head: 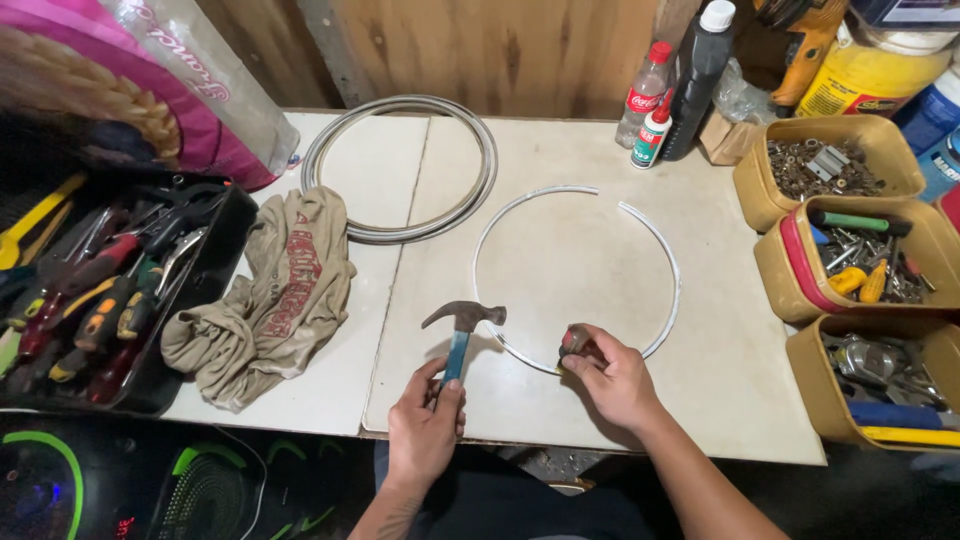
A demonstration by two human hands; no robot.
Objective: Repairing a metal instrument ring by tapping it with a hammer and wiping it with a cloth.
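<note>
White hoop [672, 262], one hammer [461, 326], three tan bins [752, 190].

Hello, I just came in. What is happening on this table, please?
A person is working at a white table. The left hand holds a claw hammer by its blue handle, head raised just above the tabletop. The right hand pinches a small dark tool against a thin white ring that lies flat, open at the top. A coiled hoop and a beige cloth lie to the left.
</note>
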